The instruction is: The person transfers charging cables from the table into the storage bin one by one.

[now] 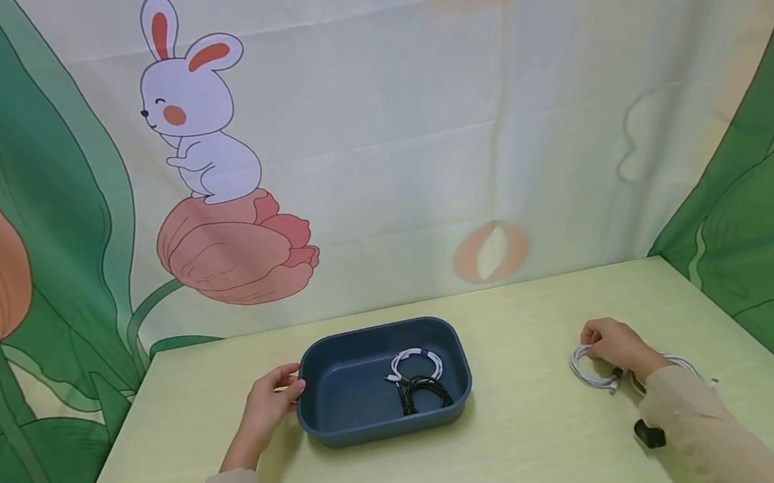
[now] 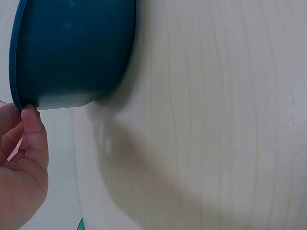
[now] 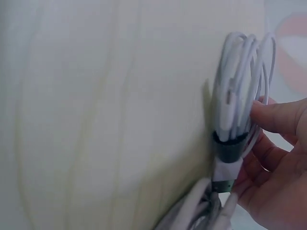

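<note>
A dark blue tray (image 1: 333,355) stands mid-table, holding a coiled white cable (image 1: 416,363) and a coiled black cable (image 1: 426,393). My left hand (image 1: 272,396) holds the tray's left rim; in the left wrist view its thumb (image 2: 34,139) presses the rim of the tray (image 2: 72,48). On the right, my right hand (image 1: 614,344) grips a coiled white cable (image 1: 588,371) on the table. The right wrist view shows its fingers (image 3: 278,117) curled round that coil (image 3: 240,91), which a black band binds. A second white coil (image 1: 682,362) lies partly hidden behind my right forearm.
The pale green table (image 1: 533,445) ends at a printed cloth backdrop (image 1: 375,118) with a rabbit and leaves. Small black wrist mounts (image 1: 649,434) show below both sleeves. Bare tabletop lies between the tray and my right hand.
</note>
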Available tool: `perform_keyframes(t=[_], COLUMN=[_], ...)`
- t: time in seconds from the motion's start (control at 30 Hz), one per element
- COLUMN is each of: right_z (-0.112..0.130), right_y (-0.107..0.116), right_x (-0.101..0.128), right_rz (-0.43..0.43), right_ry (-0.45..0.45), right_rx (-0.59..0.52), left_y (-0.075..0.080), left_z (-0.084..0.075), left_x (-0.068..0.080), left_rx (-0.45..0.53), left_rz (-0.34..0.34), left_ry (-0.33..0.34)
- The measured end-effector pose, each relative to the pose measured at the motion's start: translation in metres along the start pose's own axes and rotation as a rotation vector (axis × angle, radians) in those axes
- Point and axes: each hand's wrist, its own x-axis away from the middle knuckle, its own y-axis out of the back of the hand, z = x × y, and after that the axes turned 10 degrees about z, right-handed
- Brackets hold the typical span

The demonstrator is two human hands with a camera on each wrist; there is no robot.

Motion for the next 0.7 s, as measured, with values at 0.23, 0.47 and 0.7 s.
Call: perform_keyframes(t=[0.23, 0.47, 0.7], right_z=[0.002, 0.003, 0.005], right_y=[0.005, 0.008, 0.012], right_x=[0.004, 0.007, 0.01], right_rz=[0.027, 0.049, 0.062], right_ry=[0.048, 0.035, 0.017], right_rx=[-0.02, -0.036, -0.041], left_y=[0.0, 0.0, 0.0], left_z=[0.0, -0.001, -0.001], left_x=[0.001, 0.001, 0.001], left_rx=[-0.005, -0.011, -0.013], left_rz=[0.005, 0.005, 0.005], left_ry=[0.002, -0.002, -0.006])
